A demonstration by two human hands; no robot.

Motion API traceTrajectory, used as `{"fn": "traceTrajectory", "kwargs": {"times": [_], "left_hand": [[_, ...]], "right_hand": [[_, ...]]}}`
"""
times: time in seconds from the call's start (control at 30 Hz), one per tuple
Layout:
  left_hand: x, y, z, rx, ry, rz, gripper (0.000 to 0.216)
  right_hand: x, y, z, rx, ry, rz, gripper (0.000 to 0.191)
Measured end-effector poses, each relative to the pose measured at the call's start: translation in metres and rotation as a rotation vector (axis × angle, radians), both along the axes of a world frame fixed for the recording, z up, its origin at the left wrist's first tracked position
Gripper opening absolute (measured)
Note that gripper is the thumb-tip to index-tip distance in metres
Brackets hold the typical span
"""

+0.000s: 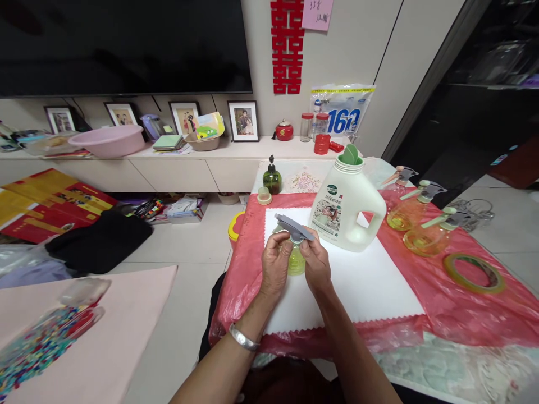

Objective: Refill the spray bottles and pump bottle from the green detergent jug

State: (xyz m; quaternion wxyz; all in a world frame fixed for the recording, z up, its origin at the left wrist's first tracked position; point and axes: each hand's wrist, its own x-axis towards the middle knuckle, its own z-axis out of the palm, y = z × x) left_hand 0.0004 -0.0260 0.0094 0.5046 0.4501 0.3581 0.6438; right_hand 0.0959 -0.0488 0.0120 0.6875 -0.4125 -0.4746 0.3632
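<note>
Spray bottle (296,261): small, clear yellow-green, with a grey trigger head (293,226); held upright over the near part of the white mat (370,286), just in front of the detergent jug.
Left hand (274,264): fingers curled around the bottle's left side and neck, grasping it; a silver bangle (243,338) sits on the wrist.
Right hand (315,262): fingers closed on the bottle's right side, thumb and fingertips up at the collar under the trigger head.
Detergent jug (347,205): large, white, handle on its right, a green piece at its mouth; stands upright on the mat, just behind the hands.
Red plastic sheet (446,303): covers the table under the mat.
Yellow bottles (399,217): 2 more with grey trigger heads, lying on the sheet right of the jug.
Tape roll (474,272): flat on the sheet, well right of the hands.
Green pump bottle (272,178): upright at the far left corner, a small round cap (264,195) beside it.
</note>
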Motion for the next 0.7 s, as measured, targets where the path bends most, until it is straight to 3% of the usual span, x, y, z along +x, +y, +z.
{"fn": "traceTrajectory", "kwargs": {"times": [0.4, 0.7], "left_hand": [[-0.0024, -0.0005, 0.0013, 0.05, 0.004, -0.025, 0.036], [-0.0009, -0.0021, 0.0052, 0.039, 0.015, -0.029, 0.035]], "right_hand": [[-0.0057, 0.0014, -0.0022, 0.001, 0.033, -0.076, 0.03], [0.0005, -0.0019, 0.0038, 0.011, -0.051, -0.045, 0.031]]}}
